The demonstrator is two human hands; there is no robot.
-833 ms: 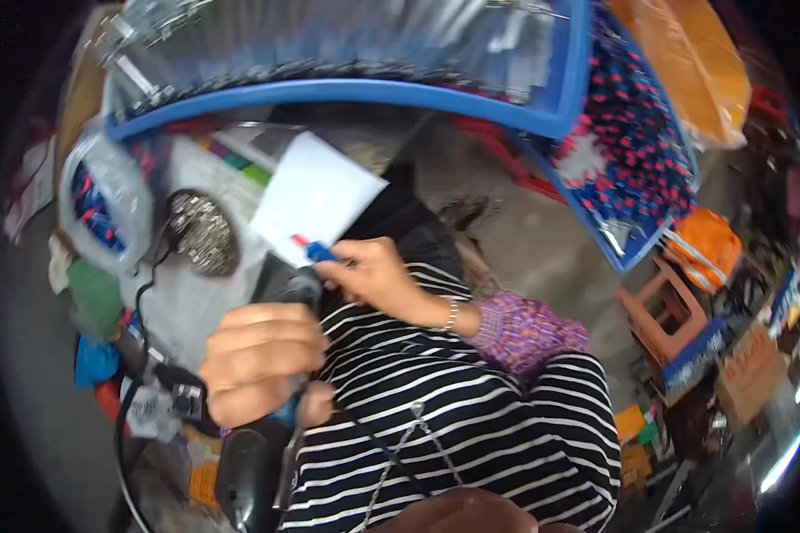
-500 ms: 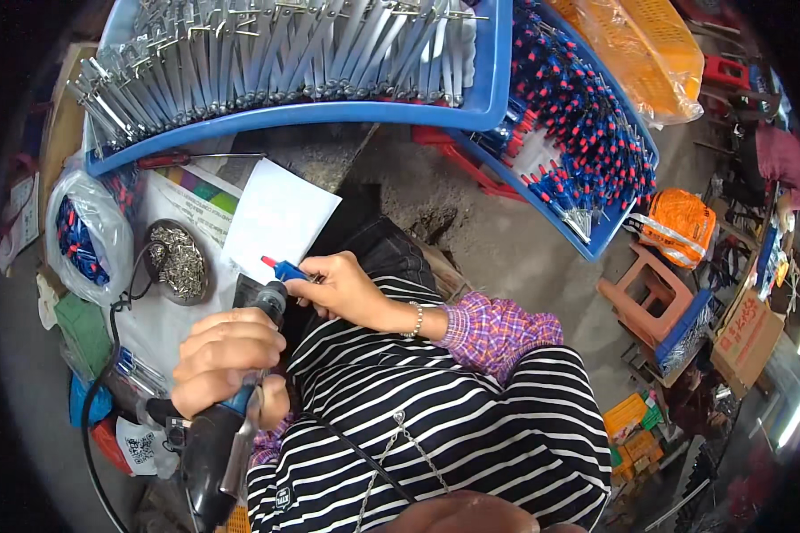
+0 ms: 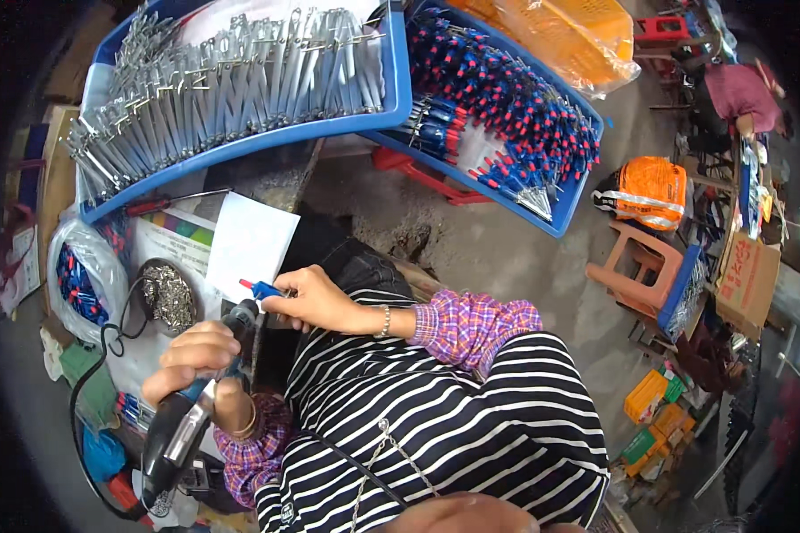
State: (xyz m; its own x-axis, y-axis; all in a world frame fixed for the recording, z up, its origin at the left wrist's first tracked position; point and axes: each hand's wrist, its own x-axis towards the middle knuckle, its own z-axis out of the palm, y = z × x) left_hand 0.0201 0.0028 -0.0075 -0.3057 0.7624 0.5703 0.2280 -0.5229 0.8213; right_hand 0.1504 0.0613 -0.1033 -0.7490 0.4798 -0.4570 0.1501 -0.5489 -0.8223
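Observation:
My left hand [image 3: 206, 357] is wrapped round a dark power drill [image 3: 171, 433], its corded body slanting down to the lower left. The drill's nose [image 3: 243, 313] points up toward my right hand. My right hand [image 3: 311, 298] pinches a small blue plastic handle with a red tip [image 3: 263, 289], just above the nose; whether the two touch I cannot tell. Behind the handle lies a white paper sheet [image 3: 251, 240]. To the left stands a dark bowl of small metal screws [image 3: 169, 295].
A blue tray of metal strips [image 3: 240, 142] spans the back. Right of it, another blue tray [image 3: 551, 222] holds many blue-and-red pieces. A plastic bag [image 3: 67, 324] of similar pieces lies left. A red-handled screwdriver [image 3: 147, 207] rests behind the sheet. A brown stool [image 3: 633, 271] stands right.
The whole view has shifted, with the trays and stool now further left. More of my left sleeve shows, and the drill leans lower. Both hands keep their hold.

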